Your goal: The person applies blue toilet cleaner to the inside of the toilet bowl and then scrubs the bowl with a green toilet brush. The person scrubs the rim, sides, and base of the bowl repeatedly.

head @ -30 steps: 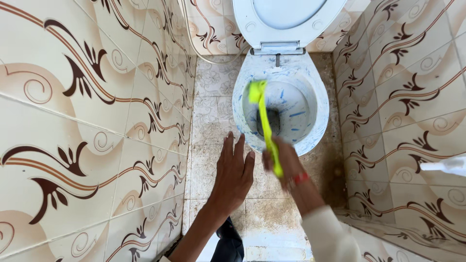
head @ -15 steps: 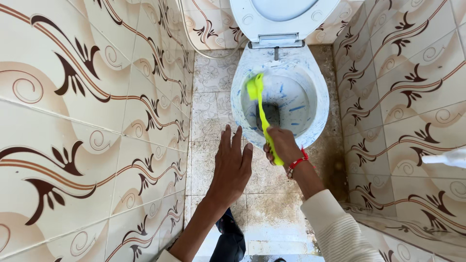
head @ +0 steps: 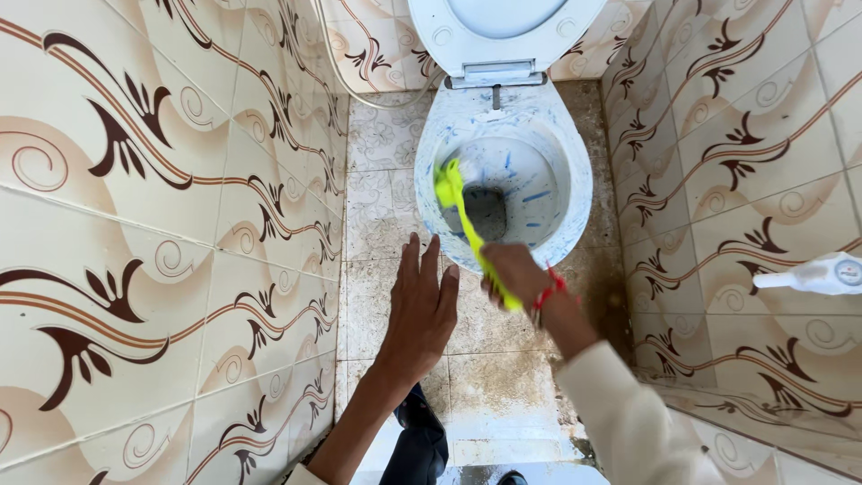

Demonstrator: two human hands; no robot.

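Note:
My right hand (head: 514, 272) grips the handle of a bright yellow-green toilet brush (head: 460, 220). Its head rests against the left inner wall of the white toilet bowl (head: 575, 171), which is streaked with blue cleaner. The seat and lid (head: 503, 27) stand raised at the top. My left hand (head: 420, 310) hovers flat over the floor tiles just in front of the bowl, fingers apart, holding nothing. A red band circles my right wrist.
Patterned cream and brown tiled walls close in on both sides. The floor tiles (head: 386, 180) around the bowl are stained. A white hose runs along the back left wall. A white fitting (head: 813, 274) sticks out from the right wall.
The brush head has slid from the upper left of the bowl down and left along the inner wall. My right hand shifted slightly; my left hand stayed nearly still.

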